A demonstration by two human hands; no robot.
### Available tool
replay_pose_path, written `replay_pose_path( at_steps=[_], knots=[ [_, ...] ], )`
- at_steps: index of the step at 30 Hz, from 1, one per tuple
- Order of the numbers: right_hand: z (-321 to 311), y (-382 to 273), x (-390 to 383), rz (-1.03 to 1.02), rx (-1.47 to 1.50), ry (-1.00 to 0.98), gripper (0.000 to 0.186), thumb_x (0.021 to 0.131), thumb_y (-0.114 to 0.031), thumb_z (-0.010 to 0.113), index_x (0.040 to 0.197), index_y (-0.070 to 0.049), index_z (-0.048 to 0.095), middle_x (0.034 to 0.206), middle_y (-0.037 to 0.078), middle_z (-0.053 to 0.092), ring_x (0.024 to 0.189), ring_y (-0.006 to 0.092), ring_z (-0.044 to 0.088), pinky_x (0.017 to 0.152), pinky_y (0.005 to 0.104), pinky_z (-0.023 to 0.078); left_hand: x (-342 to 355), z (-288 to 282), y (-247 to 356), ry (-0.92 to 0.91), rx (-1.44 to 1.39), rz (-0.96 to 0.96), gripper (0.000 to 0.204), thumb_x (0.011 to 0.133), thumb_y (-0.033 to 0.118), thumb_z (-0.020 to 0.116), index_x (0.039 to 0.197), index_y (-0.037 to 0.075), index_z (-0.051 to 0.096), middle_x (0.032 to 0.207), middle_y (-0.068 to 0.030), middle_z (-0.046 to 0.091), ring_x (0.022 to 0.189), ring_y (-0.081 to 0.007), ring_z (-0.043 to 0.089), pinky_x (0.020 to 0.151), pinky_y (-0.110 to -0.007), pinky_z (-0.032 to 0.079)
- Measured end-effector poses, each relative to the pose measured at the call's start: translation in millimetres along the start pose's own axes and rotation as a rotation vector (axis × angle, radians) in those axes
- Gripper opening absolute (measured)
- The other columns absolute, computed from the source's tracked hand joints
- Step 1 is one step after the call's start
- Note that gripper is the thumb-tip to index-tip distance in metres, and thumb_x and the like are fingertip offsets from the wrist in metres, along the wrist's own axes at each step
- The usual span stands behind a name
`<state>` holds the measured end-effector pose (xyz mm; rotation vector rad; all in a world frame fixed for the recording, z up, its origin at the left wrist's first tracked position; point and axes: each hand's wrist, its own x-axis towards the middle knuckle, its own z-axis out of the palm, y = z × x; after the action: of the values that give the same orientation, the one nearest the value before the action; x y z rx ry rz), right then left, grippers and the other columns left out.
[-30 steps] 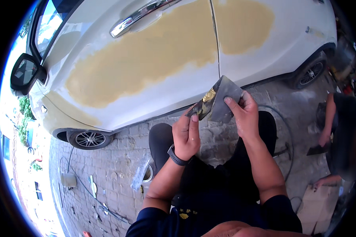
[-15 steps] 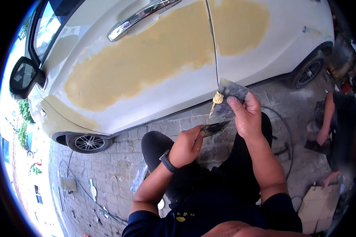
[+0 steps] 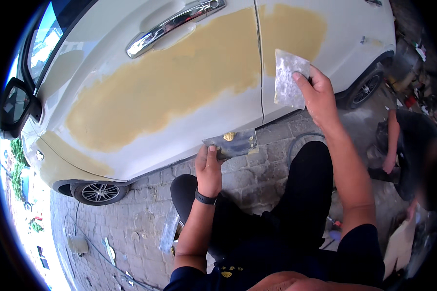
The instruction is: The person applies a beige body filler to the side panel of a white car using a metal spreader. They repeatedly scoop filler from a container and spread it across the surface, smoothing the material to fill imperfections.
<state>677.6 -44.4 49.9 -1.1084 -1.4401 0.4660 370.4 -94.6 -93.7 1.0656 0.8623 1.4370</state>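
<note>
My left hand [image 3: 209, 170] is closed on a dark flat putty spreader [image 3: 243, 145], held level above my knees. A small lump of tan putty [image 3: 229, 137] sits on its top, near the far edge. My right hand [image 3: 320, 97] grips a second putty spreader [image 3: 286, 80], greyish and smeared, thumb across its face. That spreader is raised in front of the rear door, to the right of the door seam. A wide tan filler patch [image 3: 165, 85] covers the white front door [image 3: 189, 127], and another tan patch [image 3: 298, 29] lies on the rear door.
A chrome handle [image 3: 172, 28] and a side mirror [image 3: 20, 107] stick out from the car. The front wheel [image 3: 100, 193] stands on brick paving. A pale bucket [image 3: 77, 244] and a hose are at left. At right, a co-worker's hand [image 3: 389, 164] is beside a dark flat piece.
The putty lump has passed from the right spreader to the left one. My right hand has risen toward the rear door; my left has moved left and forward, turning its spreader flat.
</note>
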Motion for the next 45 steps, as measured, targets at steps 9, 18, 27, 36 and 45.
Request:
replay_pose_path(
  at_steps=[9, 18, 27, 36, 45],
  knots=[
    [57.6, -16.2, 107.3, -0.409, -0.536, 0.481, 0.033, 0.098, -0.016, 0.061, 0.127, -0.001, 0.068, 0.118, 0.015, 0.072, 0.106, 0.0409, 0.067, 0.093, 0.0426, 0.054, 8.9, -25.8, -104.3, 0.091, -0.012, -0.159, 0.021, 0.113, 0.021, 0.051, 0.112, 0.004, 0.063, 0.105, -0.0020, 0.066, 0.098, -0.0141, 0.066, 0.086, -0.037, 0.059],
    [108.4, -29.9, 106.2, -0.278, -0.618, 0.542, 0.035, 0.098, -0.016, 0.058, 0.130, -0.008, 0.070, 0.126, 0.009, 0.067, 0.112, 0.0335, 0.067, 0.095, 0.0446, 0.055, 7.3, -43.7, -99.5, 0.050, 0.134, -0.115, 0.023, 0.113, 0.023, 0.052, 0.109, 0.003, 0.063, 0.103, -0.0013, 0.064, 0.095, -0.0117, 0.063, 0.084, -0.034, 0.058],
    [119.6, -31.2, 105.7, -0.361, -0.696, 0.602, 0.036, 0.096, -0.014, 0.061, 0.130, -0.009, 0.072, 0.119, 0.007, 0.069, 0.106, 0.0309, 0.068, 0.088, 0.0435, 0.057, 0.2, -25.0, -68.8, 0.100, 0.002, -0.145, 0.027, 0.114, 0.023, 0.053, 0.096, 0.004, 0.060, 0.086, 0.0032, 0.060, 0.077, -0.0053, 0.051, 0.067, -0.025, 0.044],
    [137.5, -31.0, 98.7, -0.423, -0.721, 0.520, 0.040, 0.090, -0.011, 0.068, 0.130, -0.012, 0.072, 0.112, 0.003, 0.065, 0.102, 0.0289, 0.065, 0.077, 0.0452, 0.058, 1.3, -30.7, -73.1, 0.074, -0.008, -0.141, 0.026, 0.114, 0.025, 0.053, 0.101, 0.004, 0.062, 0.091, 0.0013, 0.063, 0.082, -0.0063, 0.056, 0.071, -0.025, 0.049],
    [167.2, -46.3, 79.4, -0.578, -0.749, 0.450, 0.033, 0.086, -0.009, 0.071, 0.119, -0.012, 0.075, 0.103, -0.001, 0.063, 0.090, 0.0239, 0.066, 0.058, 0.0378, 0.057, -0.6, -32.4, -71.1, 0.088, 0.028, -0.157, 0.021, 0.113, 0.023, 0.053, 0.100, 0.008, 0.060, 0.097, 0.0003, 0.064, 0.089, -0.0097, 0.062, 0.078, -0.032, 0.057]
  ],
)
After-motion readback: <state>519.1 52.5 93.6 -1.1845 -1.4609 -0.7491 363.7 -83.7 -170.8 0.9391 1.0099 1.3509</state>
